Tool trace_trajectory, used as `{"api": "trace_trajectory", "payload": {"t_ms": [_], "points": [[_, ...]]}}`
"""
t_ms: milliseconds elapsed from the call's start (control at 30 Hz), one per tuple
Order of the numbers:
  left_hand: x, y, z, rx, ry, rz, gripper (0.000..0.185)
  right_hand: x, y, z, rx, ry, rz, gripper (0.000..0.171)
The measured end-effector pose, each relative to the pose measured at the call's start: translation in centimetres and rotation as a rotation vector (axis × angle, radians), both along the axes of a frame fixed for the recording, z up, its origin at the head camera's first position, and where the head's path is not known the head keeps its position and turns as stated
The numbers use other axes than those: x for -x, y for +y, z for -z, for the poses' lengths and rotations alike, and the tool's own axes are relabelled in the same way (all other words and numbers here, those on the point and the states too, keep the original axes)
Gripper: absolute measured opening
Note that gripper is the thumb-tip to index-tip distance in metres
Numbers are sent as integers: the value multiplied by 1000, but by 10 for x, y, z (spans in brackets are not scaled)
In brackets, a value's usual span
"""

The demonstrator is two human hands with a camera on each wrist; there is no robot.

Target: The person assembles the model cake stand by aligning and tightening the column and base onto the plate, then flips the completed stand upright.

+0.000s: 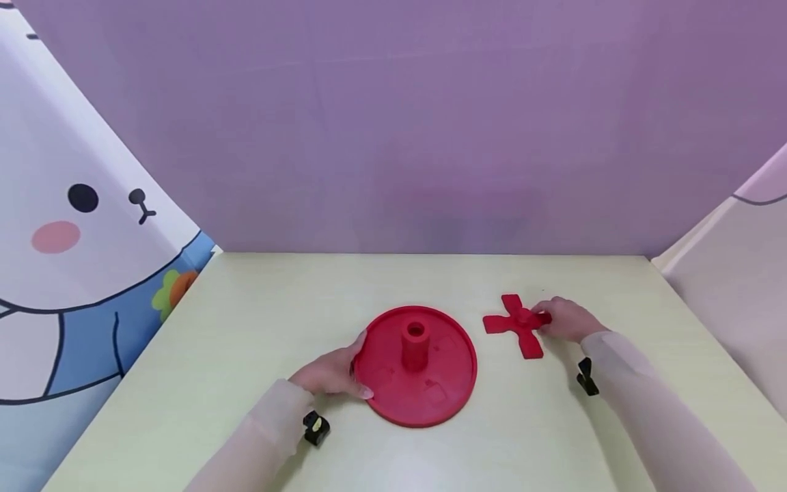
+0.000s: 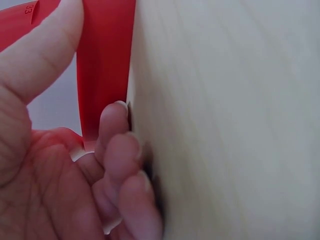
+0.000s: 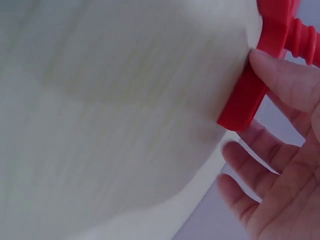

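Note:
A round red disc (image 1: 387,383) with a raised rim and a hollow post (image 1: 415,348) at its centre lies on the table. My left hand (image 1: 332,370) holds its left edge, thumb and fingers spread along the rim; the left wrist view shows the thumb against the disc's side wall (image 2: 106,65) and the fingers low by the tabletop. To the right is a flat red cross-shaped piece (image 1: 522,324) with four arms. My right hand (image 1: 568,321) pinches its right arm (image 3: 245,102) between thumb and fingers. A ribbed red stem (image 3: 302,42) rises from the cross's middle.
The pale wooden table (image 1: 277,287) ends at a purple backdrop (image 1: 393,137). A cartoon-printed panel (image 1: 74,287) slants along the left side, and a light panel (image 1: 732,273) borders the right. A small black device (image 1: 316,428) sits at the left wrist, another black device (image 1: 587,377) at the right.

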State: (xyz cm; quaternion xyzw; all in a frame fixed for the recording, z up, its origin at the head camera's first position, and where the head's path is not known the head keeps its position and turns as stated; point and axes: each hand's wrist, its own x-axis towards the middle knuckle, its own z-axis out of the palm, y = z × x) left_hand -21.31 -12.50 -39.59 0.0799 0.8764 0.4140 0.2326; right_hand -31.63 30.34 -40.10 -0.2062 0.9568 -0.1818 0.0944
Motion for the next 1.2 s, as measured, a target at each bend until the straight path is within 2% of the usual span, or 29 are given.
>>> {"api": "trace_trajectory", "payload": {"t_ms": [267,500,667,933,1200], "points": [[1,1,-1,-13,-5,1,111,-3,3,-4,-1,-133,29,32],[0,1,-2,17,-9,-9,110,-11,6,-5,89,-109,48,24],[2,2,0,26,-19,-20,110,-19,8,-3,233,-151,118,22],[4,3,0,-6,-34,-19,111,-28,11,-2,670,-410,262,40],[4,5,0,-13,-56,-26,112,-37,11,-7,849,-510,270,54]]}}
